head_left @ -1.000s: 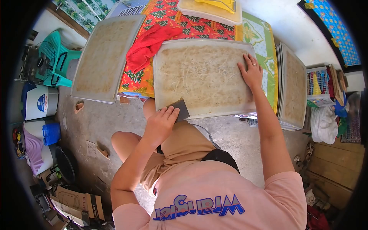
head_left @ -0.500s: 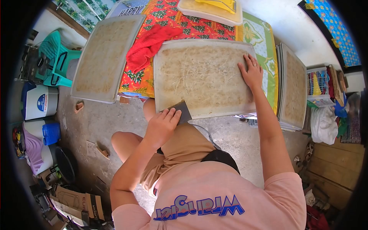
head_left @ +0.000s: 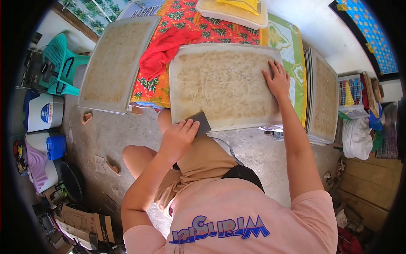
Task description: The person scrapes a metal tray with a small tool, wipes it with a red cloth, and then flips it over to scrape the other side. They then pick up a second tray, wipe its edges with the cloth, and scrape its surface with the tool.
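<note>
A large flat panel [head_left: 228, 89] with a cloudy pale border and a brown, streaked middle lies on the table, its near edge jutting over my lap. My left hand [head_left: 179, 133] grips a thin, dark grey rectangular piece [head_left: 203, 122] at the panel's near left corner. Whether that piece is stiff or soft I cannot tell. On the panel's right side, my right hand [head_left: 278, 80] rests flat with fingers extended. A crumpled red cloth [head_left: 160, 53] lies just beyond the panel's left edge.
Another similar panel [head_left: 120, 63] lies at the left, overhanging the table. A stack of panels [head_left: 323, 97] stands at the right. At the back, a white plastic container [head_left: 232, 17] has something yellow on it. A green chair [head_left: 63, 63] stands left.
</note>
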### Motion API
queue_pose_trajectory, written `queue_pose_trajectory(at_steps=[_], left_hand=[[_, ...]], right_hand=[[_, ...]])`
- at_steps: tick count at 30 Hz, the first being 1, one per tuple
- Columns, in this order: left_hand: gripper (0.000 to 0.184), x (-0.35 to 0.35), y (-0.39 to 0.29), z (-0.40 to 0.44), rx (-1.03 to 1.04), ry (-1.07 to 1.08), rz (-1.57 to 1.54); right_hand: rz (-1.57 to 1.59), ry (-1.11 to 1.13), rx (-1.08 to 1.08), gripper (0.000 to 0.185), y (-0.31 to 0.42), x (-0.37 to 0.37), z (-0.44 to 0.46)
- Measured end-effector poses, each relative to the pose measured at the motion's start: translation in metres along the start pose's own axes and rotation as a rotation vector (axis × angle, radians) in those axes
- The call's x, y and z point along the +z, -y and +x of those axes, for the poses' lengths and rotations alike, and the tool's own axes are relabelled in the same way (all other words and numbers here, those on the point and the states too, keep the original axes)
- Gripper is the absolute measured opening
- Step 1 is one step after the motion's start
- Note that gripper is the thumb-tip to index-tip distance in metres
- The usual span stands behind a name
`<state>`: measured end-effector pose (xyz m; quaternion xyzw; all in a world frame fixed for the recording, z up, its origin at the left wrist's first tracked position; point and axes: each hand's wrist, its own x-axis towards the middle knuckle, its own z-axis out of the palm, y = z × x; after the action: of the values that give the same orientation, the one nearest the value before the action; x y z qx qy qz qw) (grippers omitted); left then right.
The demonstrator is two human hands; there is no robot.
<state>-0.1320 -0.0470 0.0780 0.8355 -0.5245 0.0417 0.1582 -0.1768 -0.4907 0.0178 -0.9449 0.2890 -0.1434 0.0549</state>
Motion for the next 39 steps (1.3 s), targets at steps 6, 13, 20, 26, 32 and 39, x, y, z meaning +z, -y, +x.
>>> queue_pose_trajectory(at_steps=[6,13,20,26,32,39], left_hand=[[0.043,0.0006,0.0033,0.0001,0.002,-0.004,0.008],[0.047,-0.0018,-0.001,0.0014,-0.033,-0.027,0.004],[0.042,-0.0026,0.0039,0.0008,-0.01,-0.005,-0.001],[0.042,0.001,0.0027,-0.0018,-0.012,-0.018,-0.018],[0.043,0.0005,-0.0029,-0.0035,0.017,0.017,0.007],[0.043,0.0001,0.0011,-0.003,0.005,-0.007,0.014]], right_hand=[[0.01,0.002,0.004,0.059,0.0018,-0.0014,-0.0004],[0.019,0.001,0.0,0.059,0.0014,-0.0016,-0.0003],[0.006,0.0,-0.003,0.059,0.0005,-0.0001,-0.0003],[0.007,-0.003,-0.005,0.059,0.0007,-0.0001,-0.0003],[0.005,0.003,-0.004,0.059,0.0003,-0.0003,0.0006],[0.007,0.007,0.002,0.059,0.0014,-0.0021,-0.0004]])
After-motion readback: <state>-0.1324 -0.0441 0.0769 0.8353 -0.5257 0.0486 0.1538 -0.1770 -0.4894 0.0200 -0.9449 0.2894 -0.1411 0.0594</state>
